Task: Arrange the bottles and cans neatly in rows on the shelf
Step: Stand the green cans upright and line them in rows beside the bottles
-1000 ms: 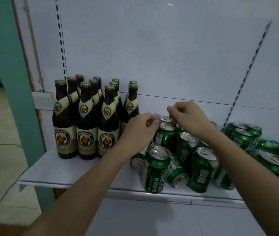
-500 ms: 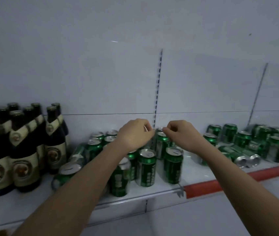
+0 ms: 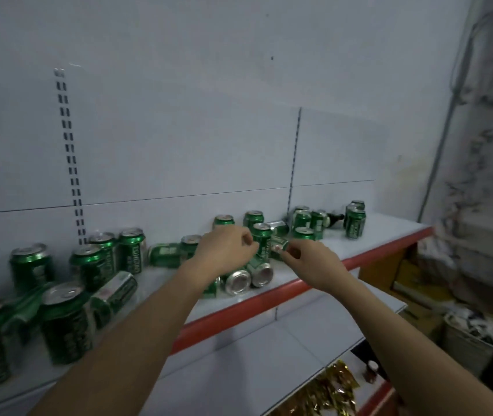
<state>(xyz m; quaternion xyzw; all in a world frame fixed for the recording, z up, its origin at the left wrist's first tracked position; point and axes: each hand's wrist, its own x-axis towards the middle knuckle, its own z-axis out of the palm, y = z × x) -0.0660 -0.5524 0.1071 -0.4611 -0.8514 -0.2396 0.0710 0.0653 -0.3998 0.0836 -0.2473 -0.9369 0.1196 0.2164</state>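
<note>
Green beer cans are scattered along the white shelf with a red front edge (image 3: 314,277), some upright, some on their sides. My left hand (image 3: 224,253) hovers with curled fingers just left of an upright can (image 3: 261,235). My right hand (image 3: 308,259) has its fingers curled, its fingertips close to the end of a lying can (image 3: 278,244); neither hand plainly holds anything. Two cans (image 3: 239,283) lie below the hands with their bases toward me. A dark bottle (image 3: 335,219) lies among upright cans at the back right.
More cans (image 3: 65,322) stand and lie at the left end. A lower white shelf (image 3: 254,355) juts out below, with gold packets (image 3: 329,391) under it. A basket (image 3: 473,334) and boxes sit on the floor at right.
My view has swung right along the shelf; the brown bottles have left the frame. Both hands kept their curled pose and now hover over cans further right.
</note>
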